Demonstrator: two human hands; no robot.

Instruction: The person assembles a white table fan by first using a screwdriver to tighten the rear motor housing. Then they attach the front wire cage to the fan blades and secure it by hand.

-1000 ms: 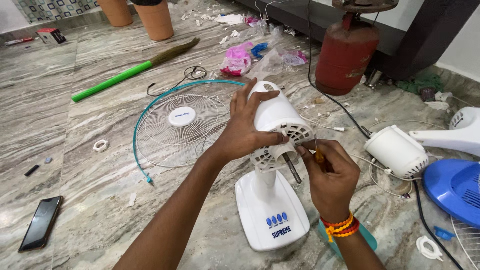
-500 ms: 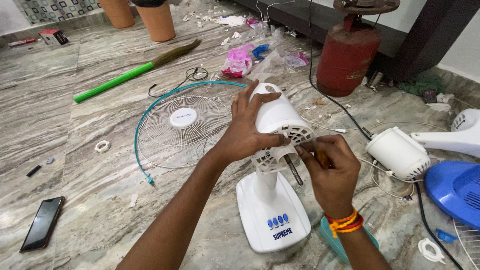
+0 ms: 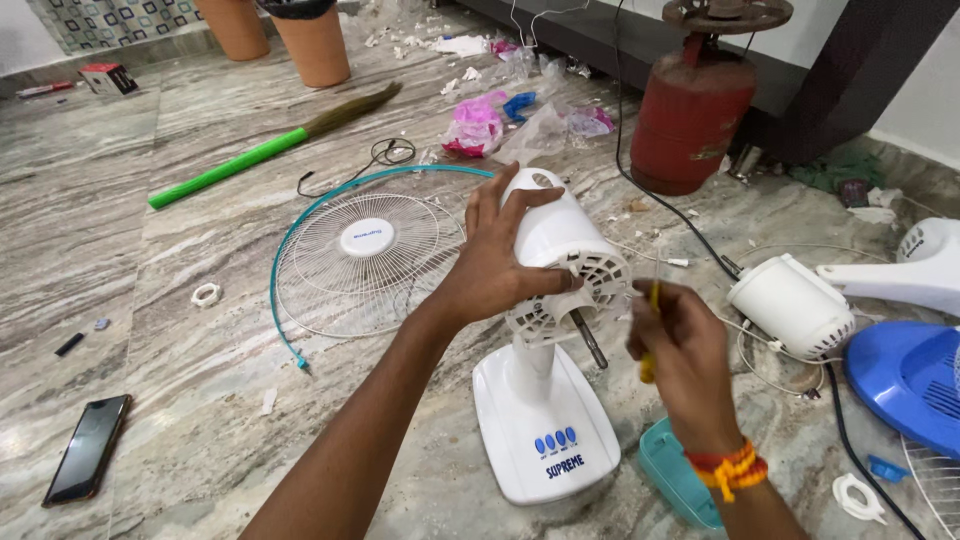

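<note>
A white table fan without blades or grille stands on the marble floor, its motor housing tilted up and its bare shaft pointing toward me. My left hand grips the side of the motor housing. My right hand is just right of the shaft, closed on a yellow-handled screwdriver, a little apart from the motor's front. A red and yellow thread band circles my right wrist.
A white fan grille with a teal rim lies to the left. A phone, a green-handled broom, a red gas cylinder, a second white motor, a blue fan blade and a teal cap lie around.
My right hand has pulled the screwdriver back from the motor's front, to the right and slightly toward me. My left hand keeps its hold on the housing.
</note>
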